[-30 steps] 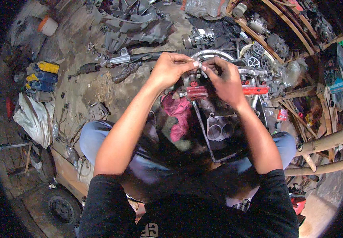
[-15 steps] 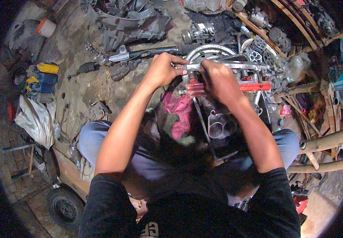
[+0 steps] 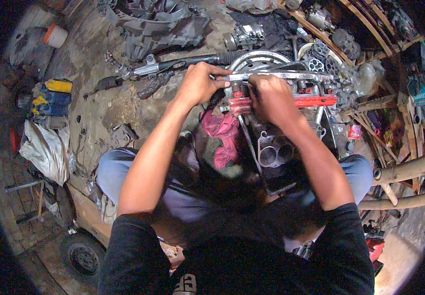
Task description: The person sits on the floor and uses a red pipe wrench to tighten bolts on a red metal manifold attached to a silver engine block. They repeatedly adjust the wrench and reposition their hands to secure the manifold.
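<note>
- We have the silver rail [image 3: 298, 75] running left-right in front of us, long axis across the body; fisheye bows it slightly.
- Left hand [image 3: 200, 87] is at its left end: thumb and forefinger pinch that tip from below and above.
- Right hand [image 3: 273, 96] sits left of mid-rail, fingers curled down between the rail and the red bar [image 3: 316, 101]; we can't tell what they grip, the knuckles hide it.
- So the left hand owns the end; the right is nearer the middle, with the longer uncovered stretch off to its right.
- Rail looks bright, bare metal, narrow; the red bar lies parallel on our side of it, paint scuffed.
- Dark cylindrical units with red connectors [image 3: 303, 88] sit between the two bars.
- We see a wheel rim [image 3: 258, 55] just beyond the rail, a pink cloth [image 3: 221, 129] and a two-bore metal flange [image 3: 267, 145] on our side.
</note>
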A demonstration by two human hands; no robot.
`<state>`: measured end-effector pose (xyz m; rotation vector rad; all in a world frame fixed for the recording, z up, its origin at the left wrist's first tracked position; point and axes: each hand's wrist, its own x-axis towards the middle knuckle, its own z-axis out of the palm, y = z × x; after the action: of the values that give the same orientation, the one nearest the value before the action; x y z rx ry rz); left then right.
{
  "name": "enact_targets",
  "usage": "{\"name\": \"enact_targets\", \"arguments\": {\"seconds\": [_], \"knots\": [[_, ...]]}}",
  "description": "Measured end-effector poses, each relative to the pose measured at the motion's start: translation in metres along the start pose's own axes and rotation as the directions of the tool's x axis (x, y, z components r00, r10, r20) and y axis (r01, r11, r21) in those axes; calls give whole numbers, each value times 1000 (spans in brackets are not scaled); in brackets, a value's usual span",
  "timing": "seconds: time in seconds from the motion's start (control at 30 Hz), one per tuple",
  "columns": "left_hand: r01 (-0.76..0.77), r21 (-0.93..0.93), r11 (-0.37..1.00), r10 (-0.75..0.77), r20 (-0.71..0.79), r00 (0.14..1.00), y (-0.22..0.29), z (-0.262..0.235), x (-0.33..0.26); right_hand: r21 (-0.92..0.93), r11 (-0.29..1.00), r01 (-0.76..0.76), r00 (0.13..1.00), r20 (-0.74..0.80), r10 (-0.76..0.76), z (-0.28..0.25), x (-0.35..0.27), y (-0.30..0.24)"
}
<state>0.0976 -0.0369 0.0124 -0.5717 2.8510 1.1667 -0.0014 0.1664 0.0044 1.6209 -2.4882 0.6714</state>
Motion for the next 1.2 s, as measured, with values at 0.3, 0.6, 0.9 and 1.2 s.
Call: {"name": "enact_targets", "arguments": {"seconds": [0.3,0.6,0.9,1.2], "knots": [[-20,17,1000,19,17,1000,2,-3,-1,124,992,-2,1000,-7,3,-5,4,0],[-66,-11,998,66,-54,996,-5,4,1,176,984,33,999,-37,-27,4,1,0],[-76,-18,997,75,-28,997,-5,2,2,-9,1000,-1,1000,18,1,4,1,4],[106,-58,993,-109,-39,993,-6,10,1,146,987,-65,997,-36,71,5,2,7]]}}
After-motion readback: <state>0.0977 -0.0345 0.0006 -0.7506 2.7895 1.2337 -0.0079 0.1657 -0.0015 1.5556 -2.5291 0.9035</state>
